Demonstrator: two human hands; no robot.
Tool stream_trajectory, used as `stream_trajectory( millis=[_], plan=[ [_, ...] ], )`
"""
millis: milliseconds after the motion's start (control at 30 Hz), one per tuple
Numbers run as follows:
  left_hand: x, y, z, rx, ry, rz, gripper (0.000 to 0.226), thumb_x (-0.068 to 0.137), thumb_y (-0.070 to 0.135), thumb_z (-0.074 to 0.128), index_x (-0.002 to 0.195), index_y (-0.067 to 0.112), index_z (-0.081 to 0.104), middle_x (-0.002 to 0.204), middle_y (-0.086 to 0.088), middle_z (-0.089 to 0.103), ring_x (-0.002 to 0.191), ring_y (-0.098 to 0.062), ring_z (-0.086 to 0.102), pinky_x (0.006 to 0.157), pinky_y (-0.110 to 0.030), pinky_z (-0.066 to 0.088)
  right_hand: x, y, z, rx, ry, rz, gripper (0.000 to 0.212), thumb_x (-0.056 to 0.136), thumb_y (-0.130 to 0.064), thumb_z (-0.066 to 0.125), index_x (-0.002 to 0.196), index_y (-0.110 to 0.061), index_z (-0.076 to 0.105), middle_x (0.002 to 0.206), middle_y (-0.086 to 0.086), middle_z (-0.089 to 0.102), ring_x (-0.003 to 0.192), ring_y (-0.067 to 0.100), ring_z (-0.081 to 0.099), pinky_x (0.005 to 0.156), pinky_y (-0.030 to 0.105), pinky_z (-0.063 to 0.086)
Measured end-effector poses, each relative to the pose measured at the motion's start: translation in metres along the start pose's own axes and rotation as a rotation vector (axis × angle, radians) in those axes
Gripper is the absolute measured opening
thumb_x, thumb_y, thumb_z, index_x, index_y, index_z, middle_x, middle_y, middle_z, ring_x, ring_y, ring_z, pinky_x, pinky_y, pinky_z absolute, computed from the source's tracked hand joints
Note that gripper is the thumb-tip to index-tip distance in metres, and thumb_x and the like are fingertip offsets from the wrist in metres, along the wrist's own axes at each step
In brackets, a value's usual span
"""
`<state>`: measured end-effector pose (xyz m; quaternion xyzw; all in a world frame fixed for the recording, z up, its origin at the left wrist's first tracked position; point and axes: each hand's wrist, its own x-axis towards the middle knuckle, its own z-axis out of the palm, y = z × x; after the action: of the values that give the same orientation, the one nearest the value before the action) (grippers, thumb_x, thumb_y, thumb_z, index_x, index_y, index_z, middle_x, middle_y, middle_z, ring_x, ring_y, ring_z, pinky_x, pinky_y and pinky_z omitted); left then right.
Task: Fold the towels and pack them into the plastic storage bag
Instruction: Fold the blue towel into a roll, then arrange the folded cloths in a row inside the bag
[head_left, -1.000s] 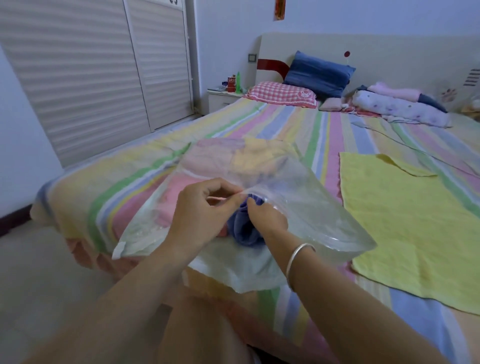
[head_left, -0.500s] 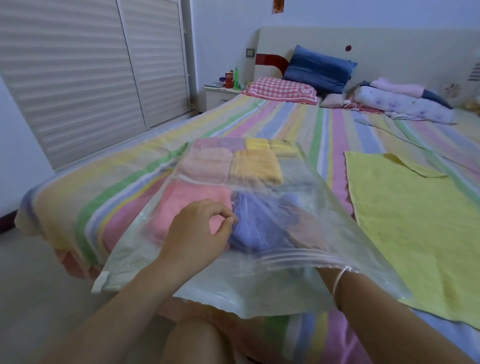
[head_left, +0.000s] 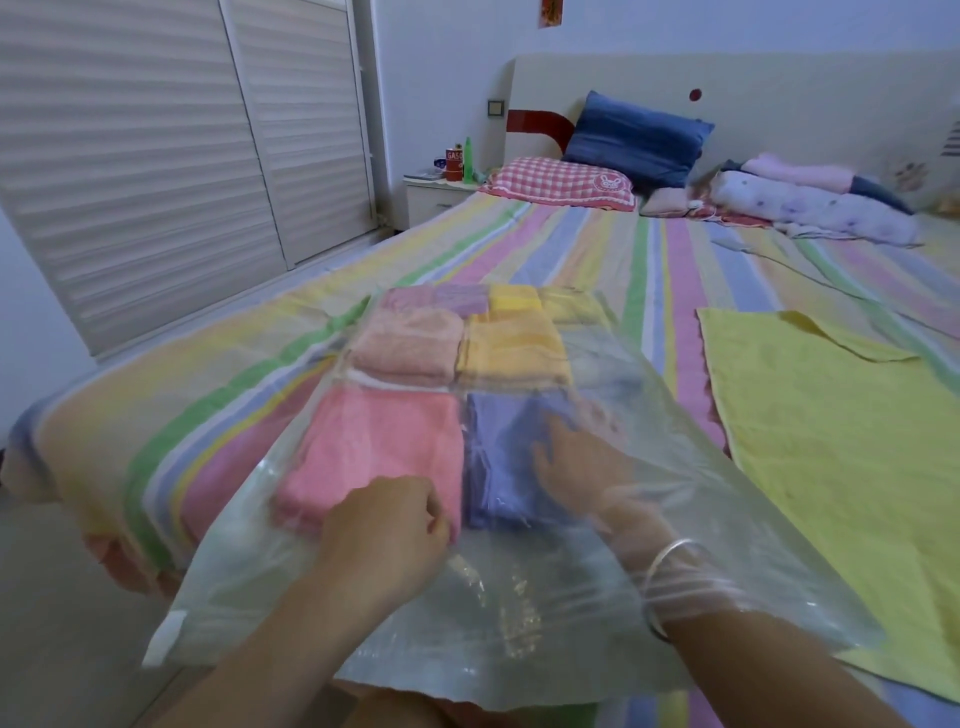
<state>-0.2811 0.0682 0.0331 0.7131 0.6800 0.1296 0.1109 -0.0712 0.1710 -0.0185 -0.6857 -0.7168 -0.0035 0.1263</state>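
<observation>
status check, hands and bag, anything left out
Left hand pinches plastic storage bag film. Right hand inside bag, flat on purple towel. Yellow towel lies unfolded on bed, outside bag.

bag (head_left: 613, 613) is clear glossy plastic, kinda crinkly. towels (head_left: 384, 447) inside look fuzzy terry cloth, matt. bracelet (head_left: 670, 556) is shiny metal. striped cloth sheet (head_left: 545, 249), smooth.

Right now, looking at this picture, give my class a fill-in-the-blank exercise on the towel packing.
1. The right hand is ____ the plastic bag.
2. The folded towel under it is ____.
3. The unfolded towel beside the bag is ____.
Missing words: inside; purple; yellow.
</observation>
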Motion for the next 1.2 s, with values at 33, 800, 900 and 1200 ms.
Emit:
stream_trajectory(
  millis=[33,800,900,1200],
  plan=[
    [0.002,0.002,0.001,0.022,0.015,-0.009,0.021,0.09,0.039,0.049,0.098,0.03,0.066,0.096,0.011,0.069,0.088,-0.014,0.064,0.079,-0.034,0.053,-0.002,-0.006,0.004,-0.043,0.058,-0.122,0.058,0.088,-0.05,0.021,0.135,-0.028,0.047,0.148,0.011,0.04,0.136,0.036,0.034,0.112,0.056,0.014],
    [-0.044,0.176,0.044,-0.459,0.031,0.623,0.016,0.083,0.028,0.052,0.088,0.029,0.068,0.085,0.017,0.066,0.084,0.001,0.06,0.076,-0.02,0.045,-0.236,0.097,-0.092,0.649,-0.251,-0.228,0.038,0.085,-0.015,0.049,0.114,-0.03,0.069,0.114,-0.019,0.067,0.108,-0.004,0.059,0.094,0.015,0.045],
    [-0.052,0.21,0.065,-0.438,-0.029,0.687,0.02,0.081,0.031,0.051,0.09,0.028,0.068,0.091,0.014,0.069,0.088,0.0,0.061,0.082,-0.024,0.047,-0.257,0.164,-0.105,0.645,-0.016,-0.071,0.042,0.079,-0.002,0.052,0.092,-0.037,0.071,0.089,-0.021,0.07,0.088,-0.003,0.065,0.076,0.012,0.047],
    [-0.045,0.301,0.134,0.215,-0.225,0.774,0.05,0.086,0.031,0.057,0.133,0.023,0.042,0.133,0.003,0.046,0.122,-0.02,0.044,0.095,-0.037,0.042,-0.268,0.315,-0.089,0.047,0.122,0.103,0.058,0.059,-0.037,0.052,0.115,-0.027,0.063,0.119,-0.009,0.061,0.11,0.018,0.057,0.088,0.035,0.05]
  ],
)
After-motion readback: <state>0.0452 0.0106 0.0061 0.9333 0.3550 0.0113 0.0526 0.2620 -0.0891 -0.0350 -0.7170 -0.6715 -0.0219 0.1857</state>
